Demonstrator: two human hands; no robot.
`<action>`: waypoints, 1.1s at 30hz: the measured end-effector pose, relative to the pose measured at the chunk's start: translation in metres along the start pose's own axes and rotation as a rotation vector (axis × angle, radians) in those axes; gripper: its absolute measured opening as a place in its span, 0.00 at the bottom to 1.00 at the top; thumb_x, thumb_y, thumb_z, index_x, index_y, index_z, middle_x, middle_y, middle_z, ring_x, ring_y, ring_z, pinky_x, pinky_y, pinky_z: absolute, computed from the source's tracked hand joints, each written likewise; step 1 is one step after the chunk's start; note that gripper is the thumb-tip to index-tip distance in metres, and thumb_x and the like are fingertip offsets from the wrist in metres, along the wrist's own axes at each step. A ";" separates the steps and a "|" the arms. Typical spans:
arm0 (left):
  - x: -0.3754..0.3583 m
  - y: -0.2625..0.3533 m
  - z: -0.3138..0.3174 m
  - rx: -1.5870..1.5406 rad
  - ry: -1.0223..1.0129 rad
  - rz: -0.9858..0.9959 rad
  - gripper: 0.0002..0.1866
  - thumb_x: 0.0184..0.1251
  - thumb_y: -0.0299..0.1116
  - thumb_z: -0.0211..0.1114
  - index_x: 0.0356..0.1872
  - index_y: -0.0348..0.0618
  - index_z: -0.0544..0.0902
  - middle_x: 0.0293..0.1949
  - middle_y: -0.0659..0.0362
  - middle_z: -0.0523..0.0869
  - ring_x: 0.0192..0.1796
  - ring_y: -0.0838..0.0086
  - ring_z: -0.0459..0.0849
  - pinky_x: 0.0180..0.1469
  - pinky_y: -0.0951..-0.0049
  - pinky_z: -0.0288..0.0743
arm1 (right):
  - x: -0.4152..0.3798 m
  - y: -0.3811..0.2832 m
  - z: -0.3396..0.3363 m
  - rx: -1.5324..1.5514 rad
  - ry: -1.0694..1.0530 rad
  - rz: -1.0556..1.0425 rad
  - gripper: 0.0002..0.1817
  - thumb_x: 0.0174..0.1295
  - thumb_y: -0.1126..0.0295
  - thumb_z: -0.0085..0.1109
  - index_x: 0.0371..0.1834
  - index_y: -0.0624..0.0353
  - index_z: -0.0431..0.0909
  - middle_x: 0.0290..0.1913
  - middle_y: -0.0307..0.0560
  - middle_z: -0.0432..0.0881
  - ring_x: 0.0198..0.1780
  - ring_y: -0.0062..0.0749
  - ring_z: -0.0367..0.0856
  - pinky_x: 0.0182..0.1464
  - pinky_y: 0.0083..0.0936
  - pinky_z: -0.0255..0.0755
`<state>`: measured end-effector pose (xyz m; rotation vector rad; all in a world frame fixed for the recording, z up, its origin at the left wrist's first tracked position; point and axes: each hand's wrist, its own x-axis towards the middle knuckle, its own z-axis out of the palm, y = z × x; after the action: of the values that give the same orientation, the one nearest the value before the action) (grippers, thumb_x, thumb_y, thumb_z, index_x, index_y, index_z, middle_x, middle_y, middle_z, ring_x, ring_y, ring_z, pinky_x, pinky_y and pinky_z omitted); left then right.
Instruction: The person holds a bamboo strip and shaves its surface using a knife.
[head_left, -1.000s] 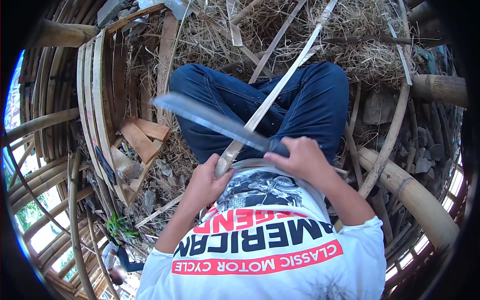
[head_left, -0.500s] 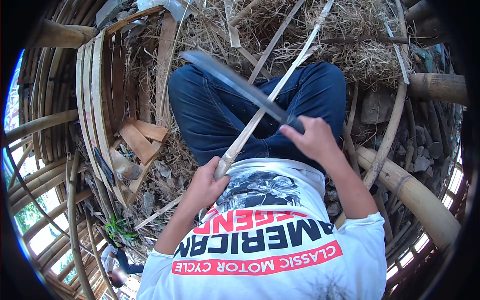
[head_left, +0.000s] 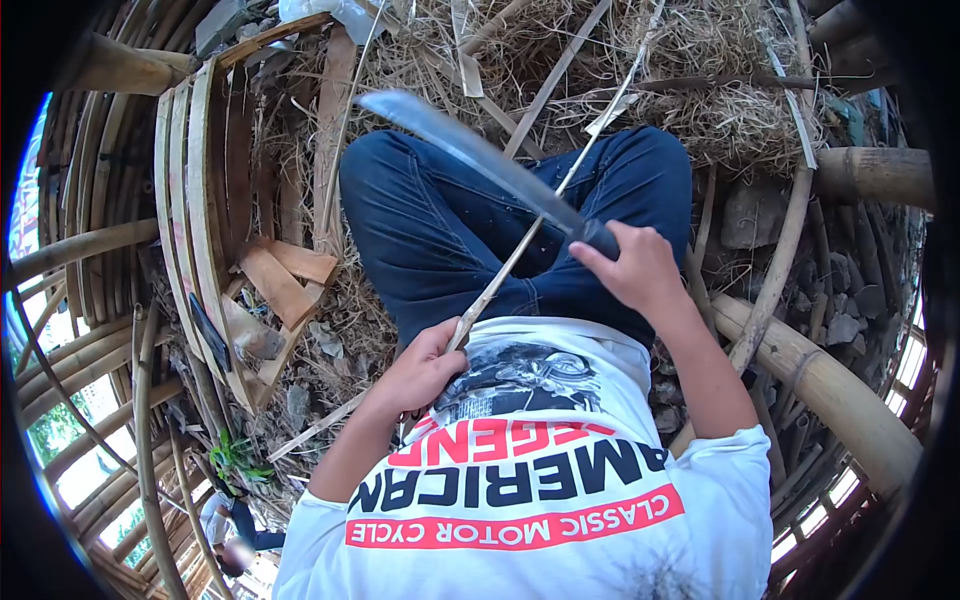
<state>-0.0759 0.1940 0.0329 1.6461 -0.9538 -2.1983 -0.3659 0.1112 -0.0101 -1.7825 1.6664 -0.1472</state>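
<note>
A long pale bamboo strip (head_left: 518,252) runs from my lap up past my crossed legs toward the dry grass. My left hand (head_left: 428,368) is closed round its near end, close against my shirt. In my right hand (head_left: 638,268) is the dark handle of a machete (head_left: 470,152), gripped near my right thigh. Its long blade points to the upper left and crosses over the strip above my lap. A small pale peeled piece (head_left: 610,116) shows beside the strip, beyond my knees. Light specks are scattered on my dark jeans (head_left: 420,230).
On the left stands a wooden crate frame (head_left: 205,215) with loose boards (head_left: 275,285) by it. Dry grass (head_left: 720,115) and thin strips cover the ground ahead. A thick bamboo pole (head_left: 830,390) lies at right, near stones (head_left: 845,320). Another person (head_left: 235,525) is at lower left.
The bamboo strip has turned and shows a narrower side. The machete blade has tilted slightly, and my right hand has shifted a little to the right. My left hand keeps its grip.
</note>
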 end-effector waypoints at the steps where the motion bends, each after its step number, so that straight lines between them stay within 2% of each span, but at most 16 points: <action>1: 0.002 -0.006 -0.004 -0.023 -0.013 -0.043 0.06 0.58 0.23 0.58 0.34 0.43 0.71 0.29 0.69 0.70 0.33 0.85 0.67 0.36 0.82 0.62 | 0.004 0.001 -0.001 -0.016 0.001 0.011 0.34 0.59 0.36 0.63 0.26 0.63 0.82 0.24 0.62 0.83 0.31 0.58 0.85 0.36 0.47 0.79; 5: -0.004 0.008 -0.006 -0.110 -0.049 -0.175 0.07 0.58 0.24 0.58 0.33 0.45 0.69 0.28 0.69 0.68 0.30 0.86 0.66 0.31 0.81 0.60 | -0.010 -0.015 0.005 0.050 -0.002 -0.037 0.33 0.59 0.37 0.64 0.26 0.63 0.81 0.24 0.62 0.83 0.31 0.60 0.85 0.36 0.48 0.79; 8: 0.003 -0.008 -0.007 -0.049 -0.029 -0.113 0.07 0.57 0.24 0.58 0.33 0.46 0.69 0.27 0.70 0.69 0.27 0.86 0.66 0.26 0.81 0.59 | -0.033 -0.035 0.011 -0.065 -0.148 -0.181 0.34 0.59 0.34 0.62 0.27 0.61 0.81 0.21 0.57 0.83 0.27 0.53 0.86 0.33 0.44 0.79; 9: 0.002 -0.003 -0.004 -0.049 -0.031 -0.115 0.07 0.57 0.24 0.58 0.33 0.46 0.69 0.27 0.70 0.69 0.27 0.86 0.66 0.26 0.81 0.59 | -0.038 -0.043 0.010 -0.021 -0.163 -0.207 0.31 0.56 0.38 0.67 0.23 0.61 0.77 0.19 0.58 0.79 0.25 0.57 0.83 0.31 0.46 0.76; 10: -0.002 0.008 0.001 -0.029 -0.014 -0.107 0.07 0.57 0.25 0.57 0.33 0.46 0.69 0.27 0.70 0.69 0.27 0.86 0.66 0.27 0.81 0.59 | -0.038 -0.042 0.009 -0.021 -0.165 -0.203 0.31 0.56 0.38 0.67 0.23 0.61 0.77 0.19 0.58 0.79 0.25 0.57 0.83 0.31 0.46 0.76; 12: -0.005 0.011 0.002 -0.010 0.005 -0.105 0.07 0.57 0.25 0.57 0.33 0.46 0.69 0.27 0.70 0.69 0.27 0.86 0.66 0.27 0.81 0.59 | -0.033 -0.037 0.007 -0.100 -0.149 -0.262 0.35 0.58 0.33 0.61 0.26 0.60 0.81 0.21 0.54 0.83 0.24 0.49 0.85 0.30 0.42 0.79; 16: -0.002 0.000 0.000 -0.050 -0.022 -0.031 0.06 0.57 0.25 0.57 0.33 0.45 0.68 0.28 0.69 0.69 0.28 0.86 0.66 0.28 0.81 0.60 | 0.000 -0.009 -0.008 -0.099 -0.007 -0.065 0.35 0.58 0.34 0.62 0.26 0.62 0.82 0.24 0.60 0.84 0.28 0.57 0.85 0.34 0.46 0.79; 19: 0.002 -0.006 -0.004 -0.058 -0.038 -0.006 0.06 0.57 0.25 0.57 0.33 0.46 0.68 0.28 0.69 0.69 0.28 0.86 0.66 0.28 0.81 0.60 | 0.009 0.002 -0.014 -0.029 0.033 0.014 0.35 0.59 0.35 0.62 0.26 0.64 0.81 0.25 0.62 0.84 0.30 0.59 0.85 0.36 0.48 0.79; 24: 0.001 0.001 -0.005 -0.077 -0.033 -0.078 0.06 0.57 0.25 0.57 0.32 0.46 0.68 0.28 0.69 0.69 0.27 0.86 0.66 0.27 0.82 0.60 | -0.031 -0.022 0.003 0.027 -0.163 -0.107 0.34 0.58 0.36 0.63 0.25 0.64 0.81 0.22 0.61 0.82 0.29 0.59 0.85 0.35 0.48 0.79; 26: 0.001 0.000 -0.004 -0.060 -0.027 -0.018 0.06 0.58 0.26 0.58 0.32 0.47 0.68 0.27 0.69 0.69 0.25 0.87 0.66 0.24 0.82 0.58 | -0.039 -0.027 0.005 0.006 -0.187 -0.171 0.34 0.58 0.35 0.63 0.25 0.62 0.81 0.22 0.59 0.82 0.28 0.56 0.85 0.34 0.46 0.79; 30: 0.003 0.002 -0.003 -0.049 -0.041 -0.033 0.07 0.58 0.27 0.58 0.32 0.48 0.68 0.27 0.69 0.69 0.23 0.87 0.65 0.21 0.82 0.57 | -0.033 -0.020 0.000 -0.032 -0.154 -0.188 0.34 0.57 0.34 0.63 0.25 0.62 0.81 0.22 0.58 0.82 0.27 0.55 0.85 0.34 0.45 0.79; 33: 0.004 0.000 -0.004 -0.105 -0.031 -0.054 0.07 0.58 0.27 0.58 0.32 0.48 0.68 0.27 0.70 0.69 0.22 0.88 0.65 0.20 0.83 0.56 | -0.026 -0.019 -0.003 -0.069 -0.167 -0.173 0.30 0.55 0.40 0.68 0.25 0.62 0.81 0.22 0.58 0.81 0.28 0.58 0.83 0.34 0.45 0.78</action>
<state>-0.0732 0.1909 0.0293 1.6136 -0.7959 -2.2733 -0.3563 0.1333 0.0118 -1.9345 1.4157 -0.0172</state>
